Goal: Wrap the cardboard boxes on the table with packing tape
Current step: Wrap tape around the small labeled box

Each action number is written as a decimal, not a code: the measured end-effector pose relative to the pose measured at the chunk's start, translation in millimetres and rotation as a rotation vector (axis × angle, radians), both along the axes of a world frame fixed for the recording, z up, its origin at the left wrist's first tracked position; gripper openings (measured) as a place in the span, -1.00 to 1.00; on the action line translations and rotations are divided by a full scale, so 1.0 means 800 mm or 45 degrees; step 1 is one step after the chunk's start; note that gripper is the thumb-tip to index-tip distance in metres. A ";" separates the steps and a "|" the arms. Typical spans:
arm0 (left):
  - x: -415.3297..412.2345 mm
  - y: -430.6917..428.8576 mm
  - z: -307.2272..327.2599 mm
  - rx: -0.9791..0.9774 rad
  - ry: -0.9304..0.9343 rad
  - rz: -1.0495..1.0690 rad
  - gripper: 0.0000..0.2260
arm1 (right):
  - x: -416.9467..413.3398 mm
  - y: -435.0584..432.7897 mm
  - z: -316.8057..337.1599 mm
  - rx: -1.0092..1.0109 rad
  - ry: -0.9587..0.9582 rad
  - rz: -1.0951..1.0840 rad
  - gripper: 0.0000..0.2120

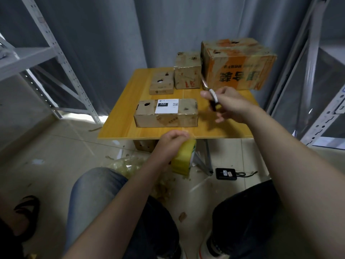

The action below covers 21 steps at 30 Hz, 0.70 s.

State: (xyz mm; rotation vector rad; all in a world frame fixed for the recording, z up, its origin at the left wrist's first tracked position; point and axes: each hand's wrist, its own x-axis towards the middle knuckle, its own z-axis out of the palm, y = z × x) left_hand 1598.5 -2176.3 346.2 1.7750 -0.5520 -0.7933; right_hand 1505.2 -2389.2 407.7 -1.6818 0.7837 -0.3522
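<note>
On the table, the labelled box lies just ahead of both hands, its long axis running left to right along the near edge. The left hand, nearer, grips the tape roll below that edge. The right hand grips scissors beside the box's right end.

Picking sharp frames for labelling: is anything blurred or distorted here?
Head view: the right hand and the tool it grips are motion-blurred; the left hand gripping the tape roll is slightly soft; the labelled box reads sharp; wide-angle distortion tilts the shelving.
</note>
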 end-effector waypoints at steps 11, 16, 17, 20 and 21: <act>0.006 0.001 0.066 -0.340 -0.029 0.052 -0.84 | 0.015 -0.016 -0.026 -0.549 0.966 0.022 -0.68; 0.016 -0.003 0.074 -0.386 -0.075 0.109 -0.86 | 0.018 0.000 -0.008 -0.628 0.150 -0.171 -0.71; 0.017 -0.004 0.076 -0.399 -0.081 0.125 -0.87 | 0.016 0.013 0.000 -0.577 -0.159 -0.196 -0.77; 0.018 -0.007 0.080 -0.428 -0.124 0.161 -0.87 | 0.015 0.059 0.015 -0.376 -0.455 0.033 -0.86; 0.018 -0.009 0.080 -0.439 -0.143 0.166 -0.87 | 0.018 0.067 0.013 -0.392 -0.435 0.076 -0.89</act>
